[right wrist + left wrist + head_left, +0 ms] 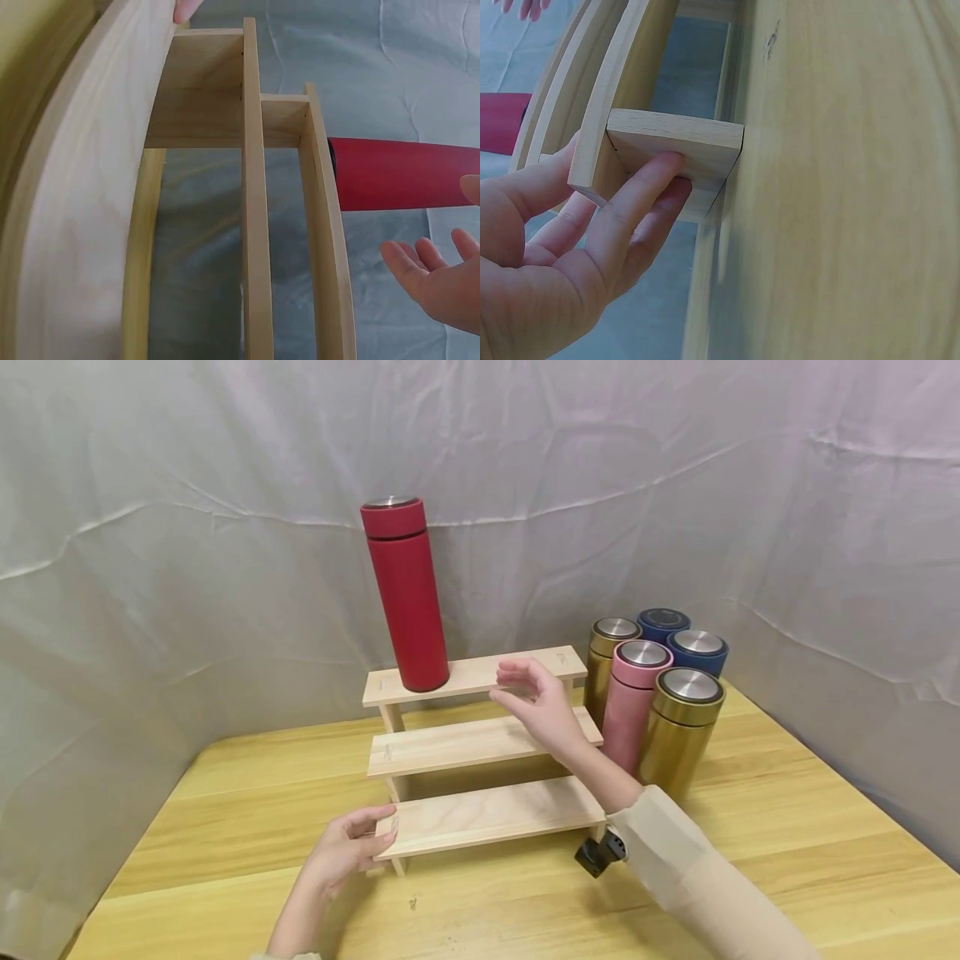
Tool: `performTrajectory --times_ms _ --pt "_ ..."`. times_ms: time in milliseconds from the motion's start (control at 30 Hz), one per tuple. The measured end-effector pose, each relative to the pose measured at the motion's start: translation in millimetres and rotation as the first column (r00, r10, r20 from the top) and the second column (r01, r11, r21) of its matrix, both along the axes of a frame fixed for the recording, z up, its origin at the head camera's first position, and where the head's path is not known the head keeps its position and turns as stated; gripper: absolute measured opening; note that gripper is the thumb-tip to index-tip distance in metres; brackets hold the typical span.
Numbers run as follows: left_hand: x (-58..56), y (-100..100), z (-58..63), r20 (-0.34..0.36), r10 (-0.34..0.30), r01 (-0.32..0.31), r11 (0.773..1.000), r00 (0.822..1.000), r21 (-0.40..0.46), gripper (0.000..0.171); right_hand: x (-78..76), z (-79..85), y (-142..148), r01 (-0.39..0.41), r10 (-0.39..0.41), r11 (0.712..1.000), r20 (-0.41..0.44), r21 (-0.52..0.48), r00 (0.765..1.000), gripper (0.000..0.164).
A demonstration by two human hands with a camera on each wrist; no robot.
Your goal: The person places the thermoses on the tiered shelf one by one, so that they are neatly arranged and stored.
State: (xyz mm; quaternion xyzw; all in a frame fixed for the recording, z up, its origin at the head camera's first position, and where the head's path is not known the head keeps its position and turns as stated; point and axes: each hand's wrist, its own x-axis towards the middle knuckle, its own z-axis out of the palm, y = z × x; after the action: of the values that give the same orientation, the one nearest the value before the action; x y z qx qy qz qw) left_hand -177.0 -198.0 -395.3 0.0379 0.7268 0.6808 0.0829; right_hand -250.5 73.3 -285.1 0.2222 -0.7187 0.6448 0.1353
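Observation:
A three-step wooden display rack [487, 818] stands on the table. My left hand [341, 852] grips the left end of its lowest step; in the left wrist view the thumb lies over the board and fingertips [667, 163] press against the side support. One tall red thermos [408, 602] with a steel-topped lid stands upright at the left of the top step. To its right, my right hand [543, 702] hovers over the upper steps with fingers loosely bent and nothing in them. The right wrist view shows that hand's fingers spread apart from the thermos.
Right of the rack several thermoses stand close together: two gold, one pink [633, 710] and two blue. The front gold thermos [682, 735] is beside my right forearm. A grey cloth [285, 568] hangs behind the wood-grain table [247, 810].

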Motion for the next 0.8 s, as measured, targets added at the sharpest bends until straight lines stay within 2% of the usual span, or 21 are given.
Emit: performTrajectory --times_ms 200,633,800 --pt "0.6 -1 0.5 -0.004 -0.015 0.015 1.000 1.000 0.002 0.046 11.5 -3.0 11 -0.018 0.018 1.000 0.027 0.001 0.999 0.036" --pt "-1.5 -1 -1.7 0.005 -0.030 0.030 0.999 1.000 0.029 0.047 32.7 -7.0 30 -0.079 0.079 0.997 0.002 -0.016 0.997 0.034" --pt "-2.2 -2 -2.6 0.016 -0.031 0.030 0.999 0.999 0.035 0.048 36.9 -11.8 40 -0.072 0.072 0.997 -0.014 -0.008 0.997 0.032"
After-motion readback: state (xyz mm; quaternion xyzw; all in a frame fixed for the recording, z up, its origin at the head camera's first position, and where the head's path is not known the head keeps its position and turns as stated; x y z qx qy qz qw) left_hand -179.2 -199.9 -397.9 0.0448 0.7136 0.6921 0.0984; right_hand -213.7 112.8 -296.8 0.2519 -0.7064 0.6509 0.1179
